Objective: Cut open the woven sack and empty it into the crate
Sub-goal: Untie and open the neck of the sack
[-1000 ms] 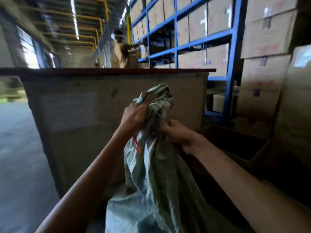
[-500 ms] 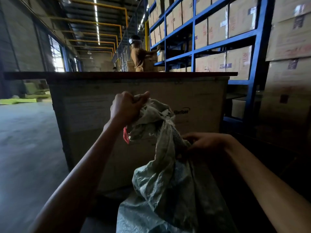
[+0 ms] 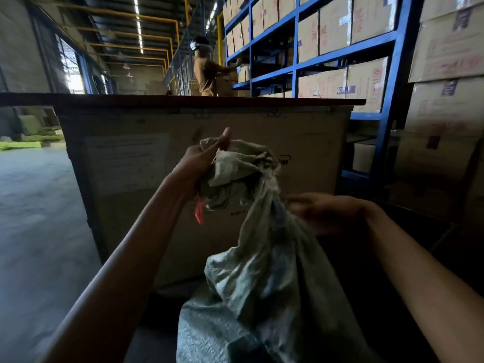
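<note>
While bulging at 6 o'clock, woven sack [image 3: 262, 271] stretches neck up toward centre, in front of big lidded crate [image 3: 157, 142] at 12. Left hand [image 3: 199, 163] clenches bunched sack mouth; small red item [image 3: 199, 212] hangs at its 6. Right hand [image 3: 322, 213], blurred, at 3 o'clock of neck; grip unclear. Blue rack [image 3: 296, 48] with cartons at 1–2; another person [image 3: 207, 69] at 12, beyond crate.

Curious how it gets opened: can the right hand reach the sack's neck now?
Likely yes: the right hand is beside the woven sack, nothing between; the left hand grips its top.
</note>
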Demonstrator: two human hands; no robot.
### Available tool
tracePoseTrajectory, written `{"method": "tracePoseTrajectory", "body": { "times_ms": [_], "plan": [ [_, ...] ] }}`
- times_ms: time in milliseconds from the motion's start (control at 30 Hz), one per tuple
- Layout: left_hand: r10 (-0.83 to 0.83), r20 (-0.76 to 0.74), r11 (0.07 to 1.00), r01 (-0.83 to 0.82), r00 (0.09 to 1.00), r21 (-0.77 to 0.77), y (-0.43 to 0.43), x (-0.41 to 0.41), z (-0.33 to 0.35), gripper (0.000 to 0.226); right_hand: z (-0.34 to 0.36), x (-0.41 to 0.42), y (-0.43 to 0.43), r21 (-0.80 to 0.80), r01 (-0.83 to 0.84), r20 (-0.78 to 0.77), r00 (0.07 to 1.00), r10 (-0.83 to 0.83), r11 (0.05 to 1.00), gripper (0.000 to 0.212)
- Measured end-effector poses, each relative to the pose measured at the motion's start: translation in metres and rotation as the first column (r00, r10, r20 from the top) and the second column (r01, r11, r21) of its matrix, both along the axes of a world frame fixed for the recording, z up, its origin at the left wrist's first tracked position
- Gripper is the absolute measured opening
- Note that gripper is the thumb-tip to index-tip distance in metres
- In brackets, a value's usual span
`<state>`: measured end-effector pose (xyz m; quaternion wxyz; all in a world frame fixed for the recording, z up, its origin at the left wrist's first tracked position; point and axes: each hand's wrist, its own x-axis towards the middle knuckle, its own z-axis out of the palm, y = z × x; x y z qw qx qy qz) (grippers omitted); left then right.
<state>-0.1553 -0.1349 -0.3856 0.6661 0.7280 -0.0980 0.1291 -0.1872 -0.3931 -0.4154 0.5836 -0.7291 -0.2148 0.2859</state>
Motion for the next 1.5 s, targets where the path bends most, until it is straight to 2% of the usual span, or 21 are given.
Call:
{"method": "tracePoseTrajectory", "body": {
  "times_ms": [33, 100, 133, 167, 233, 267, 333, 433, 500, 567, 700, 833, 933, 1000, 1067, 1133, 1200, 1233, 1300, 1400, 1500],
  "plan": [
    [-0.091, 0.004, 0.996, 0.091, 0.996, 0.008, 0.001, 0.001, 0.0, 0.041, -0.002, 0.0, 0.0, 0.121, -0.015, -0.018, 1.0, 0.017, 0.993, 0.037],
    [-0.245, -0.022, 0.969, 0.245, 0.969, 0.015, 0.001, 0.001, 0.0, 0.059, -0.002, 0.001, 0.005, 0.202, -0.041, 0.004, 0.999, 0.041, 0.978, 0.058],
    [-0.301, -0.048, 0.952, 0.303, 0.952, 0.036, 0.003, 0.001, 0.0, 0.07, -0.002, 0.004, 0.009, 0.2, 0.0, 0.017, 1.0, -0.003, 0.98, 0.055],
    [-0.348, -0.069, 0.933, 0.353, 0.935, 0.069, 0.005, 0.002, -0.002, 0.067, 0.0, 0.005, 0.015, 0.203, 0.072, 0.026, 0.997, -0.079, 0.976, 0.047],
    [-0.372, -0.133, 0.873, 0.395, 0.919, 0.285, 0.008, 0.004, -0.004, 0.026, 0.005, 0.006, 0.023, 0.251, 0.201, 0.037, 0.975, -0.217, 0.947, 0.036],
    [-0.328, -0.17, 0.819, 0.37, 0.929, 0.44, 0.01, 0.007, -0.005, 0.025, 0.005, 0.008, 0.026, 0.268, 0.229, 0.041, 0.968, -0.248, 0.936, 0.03],
    [-0.141, -0.124, 0.756, 0.188, 0.982, 0.627, 0.006, 0.012, -0.012, 0.047, 0.007, 0.008, 0.028, 0.262, 0.268, 0.056, 0.955, -0.292, 0.927, 0.013],
    [0.129, 0.022, 0.847, -0.121, 0.991, 0.517, -0.01, 0.017, -0.021, 0.037, 0.008, 0.006, 0.03, 0.17, 0.314, 0.12, 0.934, -0.336, 0.934, 0.016],
    [0.32, 0.07, 0.834, -0.316, 0.945, 0.453, -0.014, 0.016, -0.024, 0.047, 0.005, 0.004, 0.034, 0.075, 0.314, 0.169, 0.931, -0.323, 0.946, 0.025],
    [0.435, 0.073, 0.798, -0.422, 0.898, 0.43, -0.015, 0.016, -0.024, 0.046, 0.0, 0.001, 0.039, -0.013, 0.285, 0.179, 0.944, -0.278, 0.958, 0.027],
    [0.584, 0.073, 0.717, -0.556, 0.809, 0.421, -0.015, 0.024, -0.036, 0.027, -0.009, -0.001, 0.051, -0.167, 0.162, 0.152, 0.979, -0.136, 0.973, 0.015],
    [0.683, 0.058, 0.653, -0.643, 0.729, 0.4, -0.017, 0.031, -0.051, 0.025, -0.017, -0.001, 0.056, -0.326, 0.093, 0.152, 0.987, -0.045, 0.941, 0.04],
    [0.695, 0.035, 0.662, -0.658, 0.718, 0.36, -0.02, 0.031, -0.053, 0.029, -0.013, -0.004, 0.058, -0.426, 0.066, 0.225, 0.974, 0.035, 0.902, 0.019],
    [0.655, -0.005, 0.727, -0.627, 0.756, 0.28, -0.017, 0.035, -0.055, 0.029, -0.012, 0.0, 0.056, -0.494, 0.107, 0.314, 0.947, 0.062, 0.863, 0.035],
    [0.497, -0.035, 0.86, -0.487, 0.867, 0.15, -0.012, 0.04, -0.057, 0.023, -0.015, 0.001, 0.051, -0.402, 0.085, 0.3, 0.953, 0.043, 0.912, 0.058],
    [0.287, -0.026, 0.953, -0.282, 0.958, 0.107, -0.009, 0.04, -0.06, 0.019, -0.022, 0.011, 0.04, -0.082, 0.049, 0.185, 0.982, -0.033, 0.995, 0.063],
    [0.152, -0.029, 0.971, -0.144, 0.988, 0.188, -0.011, 0.035, -0.059, 0.023, -0.017, 0.014, 0.031, 0.254, 0.19, 0.03, 0.978, -0.204, 0.948, 0.059],
    [0.097, -0.035, 0.974, -0.088, 0.995, 0.208, -0.012, 0.036, -0.058, 0.028, -0.013, 0.017, 0.027, 0.337, 0.265, -0.009, 0.96, -0.279, 0.903, 0.063],
    [-0.02, -0.05, 0.986, 0.028, 0.999, 0.164, -0.017, 0.036, -0.053, 0.034, -0.007, 0.018, 0.025, 0.374, 0.334, -0.001, 0.933, -0.36, 0.865, 0.057],
    [-0.148, -0.139, 0.984, 0.131, 0.979, -0.121, -0.024, 0.035, -0.051, 0.042, 0.001, 0.014, 0.028, 0.49, 0.368, -0.095, 0.924, -0.371, 0.79, 0.025],
    [-0.285, -0.053, 0.891, 0.245, 0.957, -0.382, -0.028, 0.025, -0.043, 0.024, 0.001, 0.015, 0.032, 0.552, 0.386, -0.056, 0.902, -0.429, 0.739, 0.027]
  ]
}}
